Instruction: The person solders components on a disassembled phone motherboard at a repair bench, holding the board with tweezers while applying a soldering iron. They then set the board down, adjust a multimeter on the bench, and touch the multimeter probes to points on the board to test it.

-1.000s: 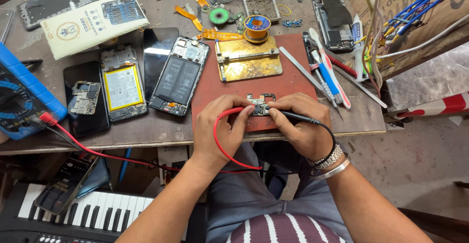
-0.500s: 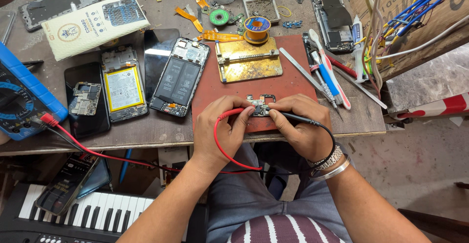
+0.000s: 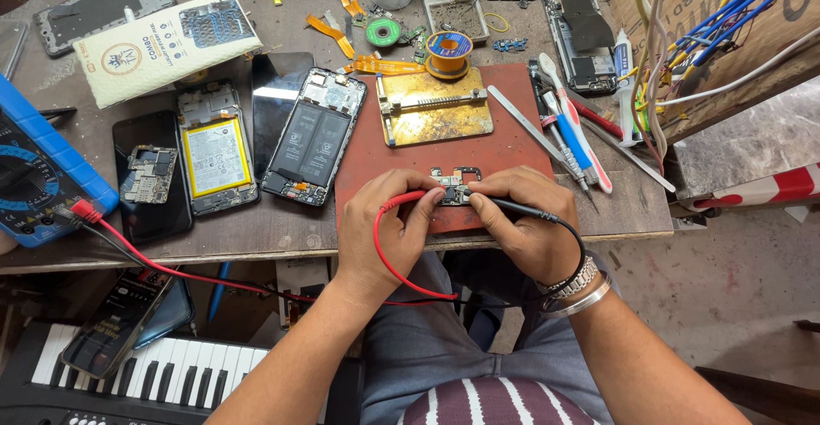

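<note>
Probing in progress: small circuit board (image 3: 454, 186) lies on the red mat (image 3: 512, 147) between both hands, its casing already off; how much testing remains cannot be told. Left hand (image 3: 389, 228), fingers closed narrow, pinches the red probe (image 3: 408, 201) against the board; right hand (image 3: 521, 224), likewise closed, holds the black probe (image 3: 512, 206) to it. Blue multimeter (image 3: 38, 177) sits far left of the hands.

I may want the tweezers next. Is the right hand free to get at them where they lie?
Probably not at once: the right hand holds the black probe on the small circuit board. The tweezers lie uncovered on the red mat just beyond it.
</note>
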